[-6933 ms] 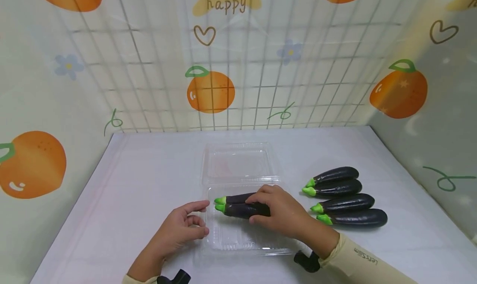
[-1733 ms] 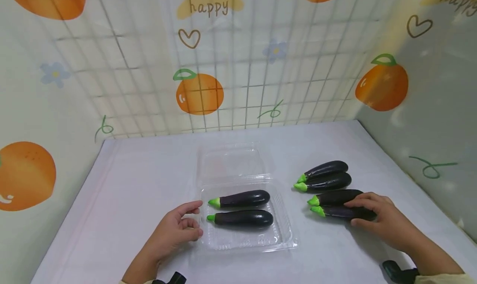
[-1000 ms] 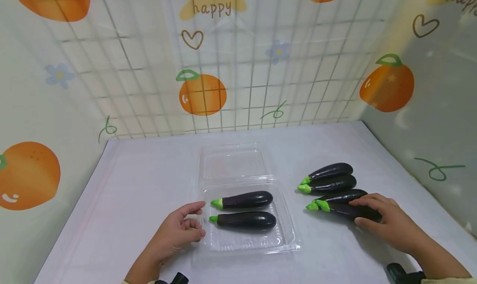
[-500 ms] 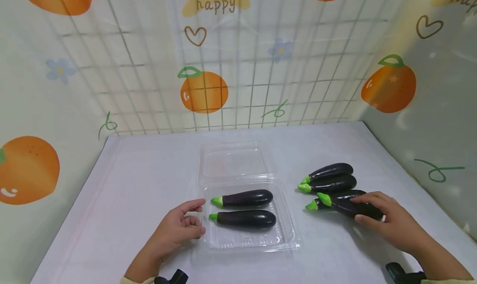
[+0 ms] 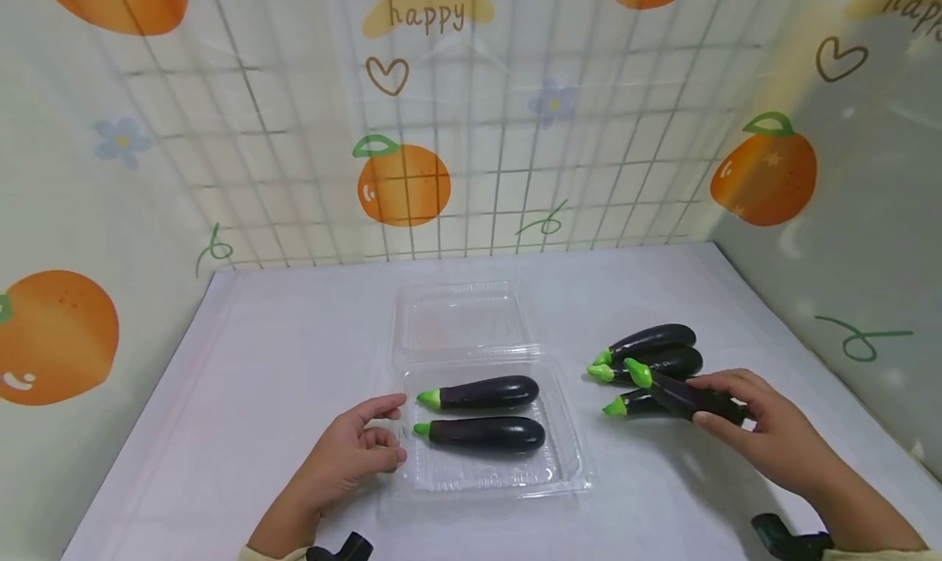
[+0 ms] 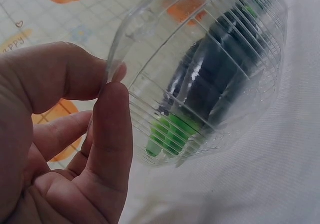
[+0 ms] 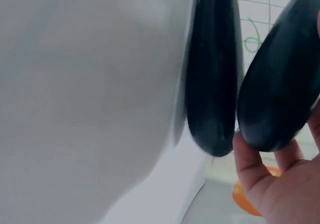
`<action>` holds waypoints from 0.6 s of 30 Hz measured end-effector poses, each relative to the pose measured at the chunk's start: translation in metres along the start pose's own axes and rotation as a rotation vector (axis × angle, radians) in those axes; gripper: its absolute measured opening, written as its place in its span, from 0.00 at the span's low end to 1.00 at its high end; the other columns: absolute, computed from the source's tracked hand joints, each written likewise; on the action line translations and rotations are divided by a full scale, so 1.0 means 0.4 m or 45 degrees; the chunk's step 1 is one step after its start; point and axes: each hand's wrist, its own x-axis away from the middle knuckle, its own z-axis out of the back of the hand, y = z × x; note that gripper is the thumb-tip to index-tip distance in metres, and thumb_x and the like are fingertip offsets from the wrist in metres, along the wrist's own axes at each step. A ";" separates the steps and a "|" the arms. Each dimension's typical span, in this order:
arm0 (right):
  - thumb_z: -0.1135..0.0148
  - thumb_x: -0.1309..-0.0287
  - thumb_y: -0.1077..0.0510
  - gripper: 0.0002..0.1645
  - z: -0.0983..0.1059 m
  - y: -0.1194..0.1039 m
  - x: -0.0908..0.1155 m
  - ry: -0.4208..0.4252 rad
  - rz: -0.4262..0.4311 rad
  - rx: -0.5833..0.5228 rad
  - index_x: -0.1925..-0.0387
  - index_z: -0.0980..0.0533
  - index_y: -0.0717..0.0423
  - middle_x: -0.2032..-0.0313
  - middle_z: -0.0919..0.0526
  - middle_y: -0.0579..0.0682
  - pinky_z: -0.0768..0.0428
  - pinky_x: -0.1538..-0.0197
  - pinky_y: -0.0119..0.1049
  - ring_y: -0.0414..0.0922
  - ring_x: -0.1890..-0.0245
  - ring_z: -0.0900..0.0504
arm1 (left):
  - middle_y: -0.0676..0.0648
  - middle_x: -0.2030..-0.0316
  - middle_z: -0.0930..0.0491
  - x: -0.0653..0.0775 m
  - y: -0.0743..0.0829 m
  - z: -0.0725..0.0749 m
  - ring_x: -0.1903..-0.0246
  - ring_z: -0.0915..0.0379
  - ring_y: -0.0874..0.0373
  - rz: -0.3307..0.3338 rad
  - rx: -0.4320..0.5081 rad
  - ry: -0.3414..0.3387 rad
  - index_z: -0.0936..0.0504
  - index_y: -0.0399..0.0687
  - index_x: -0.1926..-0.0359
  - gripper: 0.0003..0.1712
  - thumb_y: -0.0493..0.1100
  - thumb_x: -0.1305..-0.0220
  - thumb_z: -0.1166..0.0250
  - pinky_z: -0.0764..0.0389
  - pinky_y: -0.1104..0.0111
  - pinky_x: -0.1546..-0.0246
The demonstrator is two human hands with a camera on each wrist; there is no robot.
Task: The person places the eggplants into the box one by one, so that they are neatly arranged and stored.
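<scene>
My right hand (image 5: 773, 434) grips one dark eggplant (image 5: 680, 397) by its thick end. That eggplant is tilted, its green stem raised and pointing left. Beneath it another eggplant (image 5: 640, 402) lies partly hidden. In the right wrist view the held eggplant (image 7: 280, 78) is beside one on the table (image 7: 212, 78). At the left, my left hand (image 5: 353, 446) pinches the rim of a clear plastic clamshell box (image 5: 577, 467); thumb and forefinger meet over the rim (image 6: 106, 76). Inside the box lie two eggplants, an upper one (image 5: 489, 392) and a lower one (image 5: 486, 434), side by side.
The box's clear lid (image 5: 467, 324) lies folded back behind it. Two more eggplants, a rear one (image 5: 655, 340) and a nearer one (image 5: 680, 361), rest at the right on the white tabletop (image 5: 294, 340). Printed curtains (image 5: 471, 217) enclose the table behind and at the sides.
Two eggplants, earlier gripped together in the box, now lie released and apart. My right hand moved right, gripped the front eggplant and lifted it over its neighbour. My left hand stayed at the box.
</scene>
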 end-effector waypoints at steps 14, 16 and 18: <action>0.27 0.44 0.65 0.26 -0.022 -0.088 -0.012 0.096 0.207 -0.147 0.44 0.20 0.47 0.48 0.25 0.30 0.28 0.57 0.17 0.26 0.50 0.28 | 0.36 0.37 0.34 -0.004 -0.008 -0.001 0.67 0.23 0.61 -0.012 -0.010 0.001 0.33 0.40 0.27 0.43 0.31 0.46 0.31 0.19 0.73 0.66; 0.27 0.45 0.65 0.27 -0.024 -0.103 -0.016 0.092 0.230 -0.152 0.44 0.20 0.46 0.48 0.25 0.32 0.27 0.58 0.18 0.27 0.51 0.28 | 0.36 0.37 0.34 -0.004 -0.009 -0.001 0.67 0.23 0.61 -0.014 -0.009 -0.002 0.33 0.40 0.27 0.43 0.31 0.46 0.31 0.18 0.73 0.66; 0.27 0.45 0.65 0.27 -0.025 -0.119 -0.020 0.082 0.239 -0.151 0.44 0.20 0.45 0.48 0.24 0.32 0.27 0.60 0.20 0.28 0.52 0.28 | 0.36 0.37 0.35 -0.003 -0.009 -0.002 0.67 0.23 0.61 -0.017 -0.007 -0.005 0.33 0.39 0.27 0.43 0.30 0.46 0.31 0.18 0.73 0.66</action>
